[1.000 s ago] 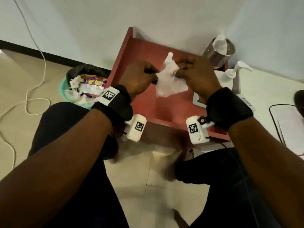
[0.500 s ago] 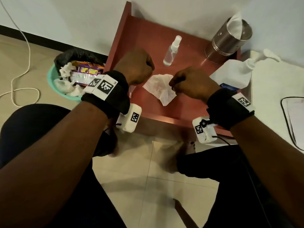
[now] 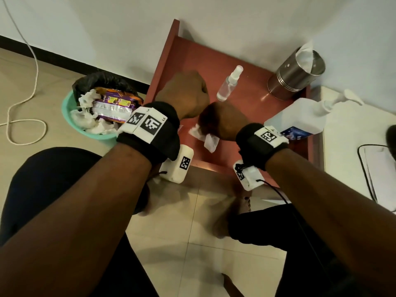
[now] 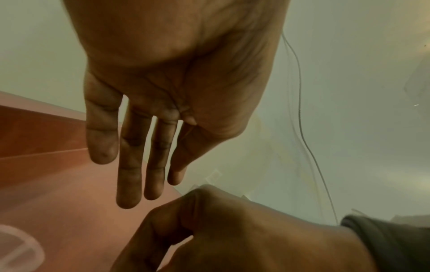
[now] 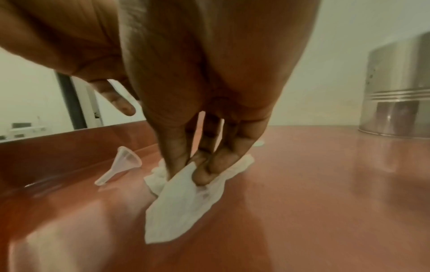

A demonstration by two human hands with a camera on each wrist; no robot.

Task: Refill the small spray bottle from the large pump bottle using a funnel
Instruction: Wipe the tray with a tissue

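The right hand (image 3: 222,122) is set down on a white tissue (image 5: 184,200) near the front of the red table (image 3: 255,108); in the right wrist view its fingers (image 5: 177,156) are seen pressed onto and pinching the crumpled sheet against the surface. The left hand (image 3: 183,94) is held just left of the right one, above the table. From the head view it looks like a fist, but the left wrist view shows its fingers (image 4: 129,165) straight and hanging loose, with nothing held.

The funnel (image 5: 118,165) is seen only in the right wrist view, where it lies tipped on its side on the table just beside the tissue, its narrow spout pointing toward the near left and its wide mouth raised toward the back rail. In the head view it is hidden by the hands.

The small spray bottle (image 3: 228,84) stands upright behind the hands, its long axis vertical and its capped nozzle uppermost; it is apart from both hands. The large pump bottle (image 3: 300,118) stands at the table's right edge, its pump spout pointing right. A steel canister (image 3: 293,78) with tissue in it stands at the back right corner. On the floor to the left a green bin (image 3: 70,116) holding wrappers and used tissues is seen.
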